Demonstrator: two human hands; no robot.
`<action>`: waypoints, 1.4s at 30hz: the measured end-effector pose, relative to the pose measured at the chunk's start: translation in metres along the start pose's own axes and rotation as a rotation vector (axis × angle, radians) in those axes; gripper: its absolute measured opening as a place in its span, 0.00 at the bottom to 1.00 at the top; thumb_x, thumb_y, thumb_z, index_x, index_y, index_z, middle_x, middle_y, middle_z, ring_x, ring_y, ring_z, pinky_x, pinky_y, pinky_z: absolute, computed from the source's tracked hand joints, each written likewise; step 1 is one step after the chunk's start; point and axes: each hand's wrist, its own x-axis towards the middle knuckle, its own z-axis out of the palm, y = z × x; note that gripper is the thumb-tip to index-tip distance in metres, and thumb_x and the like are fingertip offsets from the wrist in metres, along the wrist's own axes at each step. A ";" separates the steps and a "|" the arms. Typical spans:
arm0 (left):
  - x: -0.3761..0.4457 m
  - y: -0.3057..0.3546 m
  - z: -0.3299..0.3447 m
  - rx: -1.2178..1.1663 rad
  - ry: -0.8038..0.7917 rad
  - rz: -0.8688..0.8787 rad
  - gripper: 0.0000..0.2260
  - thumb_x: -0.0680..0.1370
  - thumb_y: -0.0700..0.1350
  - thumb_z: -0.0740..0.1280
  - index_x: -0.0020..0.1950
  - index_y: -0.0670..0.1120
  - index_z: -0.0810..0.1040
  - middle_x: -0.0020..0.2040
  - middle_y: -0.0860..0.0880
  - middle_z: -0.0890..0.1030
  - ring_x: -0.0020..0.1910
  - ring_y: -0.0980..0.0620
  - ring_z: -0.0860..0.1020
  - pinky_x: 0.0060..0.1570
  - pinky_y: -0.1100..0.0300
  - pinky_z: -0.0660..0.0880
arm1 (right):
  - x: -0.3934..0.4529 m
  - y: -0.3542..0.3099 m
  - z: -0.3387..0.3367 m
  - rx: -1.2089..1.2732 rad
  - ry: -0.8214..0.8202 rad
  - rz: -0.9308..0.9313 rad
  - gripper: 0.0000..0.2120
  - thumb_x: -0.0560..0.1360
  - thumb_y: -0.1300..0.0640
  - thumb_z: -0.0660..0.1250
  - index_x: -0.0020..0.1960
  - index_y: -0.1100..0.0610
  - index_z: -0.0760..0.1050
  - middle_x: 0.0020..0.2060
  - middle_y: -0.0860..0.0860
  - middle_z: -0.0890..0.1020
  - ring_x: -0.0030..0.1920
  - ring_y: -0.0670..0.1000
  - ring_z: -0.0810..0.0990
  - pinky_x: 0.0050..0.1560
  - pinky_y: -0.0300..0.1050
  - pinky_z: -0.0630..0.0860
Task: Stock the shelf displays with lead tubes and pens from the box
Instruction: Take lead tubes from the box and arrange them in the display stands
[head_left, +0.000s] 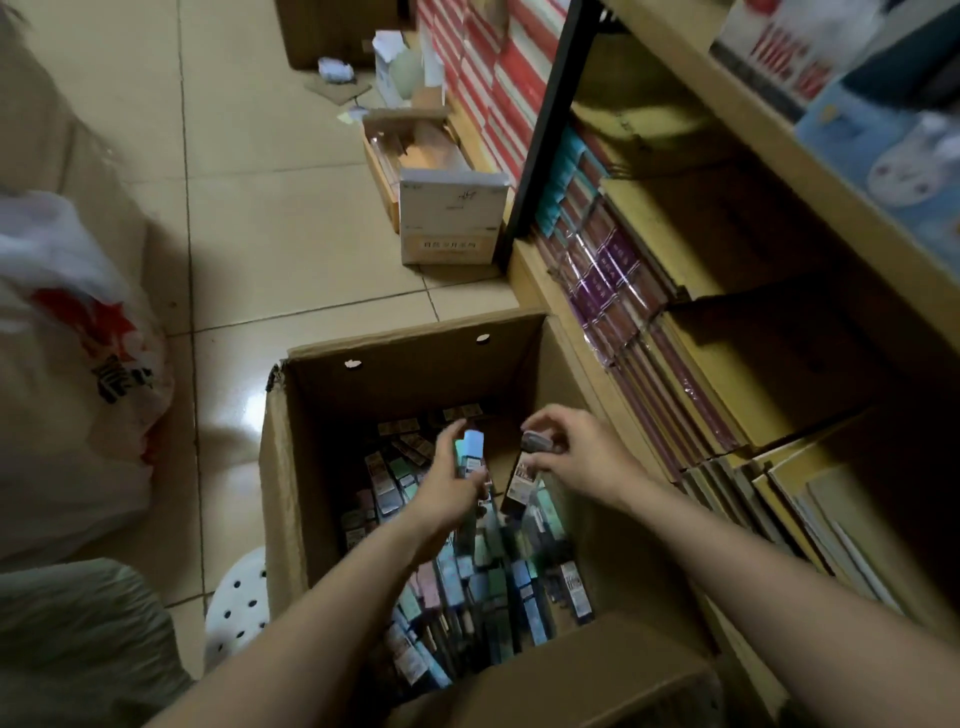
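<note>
An open cardboard box (415, 364) stands on the floor beside the shelf, filled with several small pastel packets of lead tubes and pens (493, 587). Both of my hands are inside it. My left hand (447, 488) grips a light blue packet (471, 449), held upright above the pile. My right hand (576, 452) pinches the top of a dark packet with a white label (522, 480). The two packets are close together over the middle of the box.
A wooden shelf unit (753, 312) on the right holds stacked books and purple wrapped packs (608, 275). Smaller open cartons (441, 182) sit on the tiled floor ahead. A white plastic bag (67, 332) lies left, and a white perforated stool (239, 603) stands by the box.
</note>
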 end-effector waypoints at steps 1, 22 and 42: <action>-0.002 0.021 -0.004 0.052 -0.057 0.050 0.28 0.81 0.37 0.60 0.75 0.60 0.56 0.56 0.39 0.73 0.42 0.48 0.76 0.35 0.59 0.76 | -0.003 -0.010 -0.012 0.046 0.042 -0.012 0.16 0.71 0.58 0.75 0.57 0.49 0.76 0.48 0.45 0.81 0.49 0.43 0.80 0.47 0.35 0.78; -0.084 0.304 0.054 0.041 -0.686 0.459 0.31 0.77 0.30 0.61 0.62 0.68 0.70 0.57 0.40 0.70 0.49 0.45 0.73 0.42 0.53 0.77 | -0.153 -0.144 -0.293 -0.051 0.823 -0.166 0.10 0.73 0.58 0.73 0.50 0.45 0.78 0.45 0.46 0.84 0.44 0.46 0.84 0.46 0.47 0.83; -0.050 0.361 0.058 -0.364 -0.490 0.493 0.09 0.80 0.40 0.62 0.56 0.38 0.77 0.48 0.44 0.85 0.43 0.53 0.84 0.45 0.58 0.79 | -0.037 -0.185 -0.381 -0.231 1.124 -0.105 0.08 0.74 0.60 0.72 0.52 0.52 0.80 0.44 0.49 0.82 0.43 0.45 0.80 0.42 0.40 0.79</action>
